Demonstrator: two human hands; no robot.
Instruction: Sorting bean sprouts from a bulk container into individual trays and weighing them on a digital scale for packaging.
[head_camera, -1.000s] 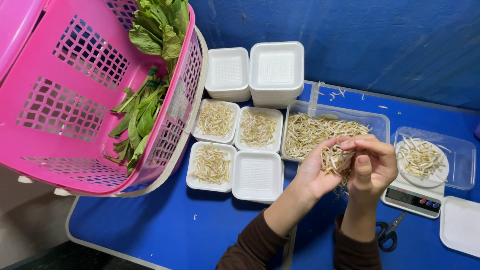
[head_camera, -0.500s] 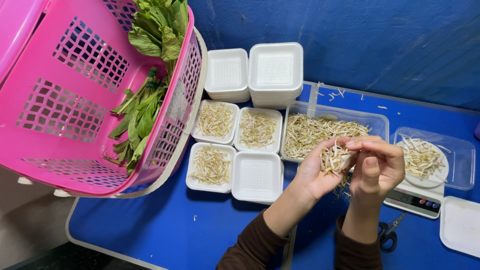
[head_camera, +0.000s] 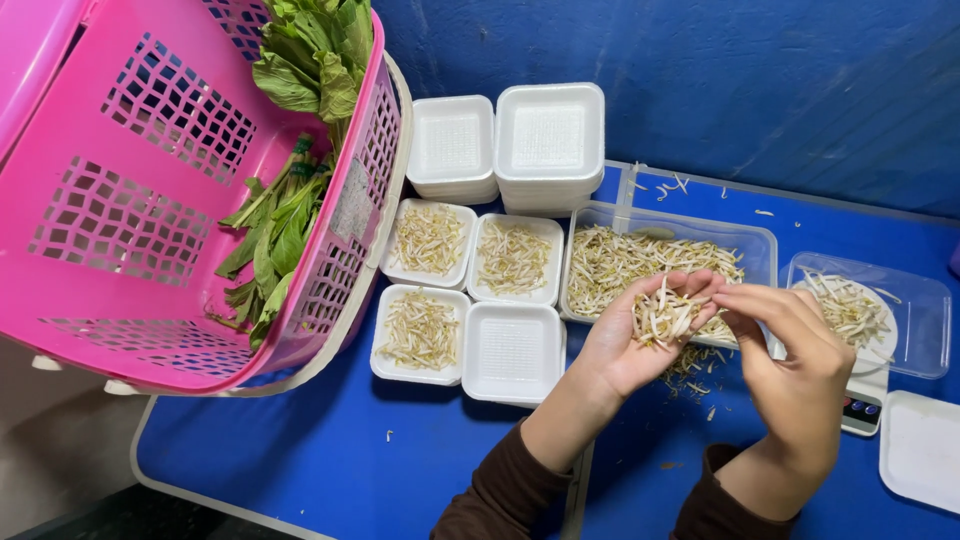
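The left hand (head_camera: 625, 345) is cupped with the palm up and holds a small heap of bean sprouts (head_camera: 665, 315); the fingers are half curled, not closed over them. The right hand (head_camera: 795, 365) comes to the heap from the side, its fingertips (head_camera: 728, 298) touching or nearly touching the sprouts; whether it pinches any I cannot tell. Just behind the cupped palm is the clear tub (head_camera: 668, 262) full of sprouts; to the left of it are foam trays, three filled and one empty tray (head_camera: 512, 352); beyond the right hand a scale (head_camera: 868, 405) carries a clear dish (head_camera: 868, 312). Loose sprouts already lie on the blue table (head_camera: 330, 455) under the hands; I think more may slip off the open palm if it tilts, since nothing covers the heap.
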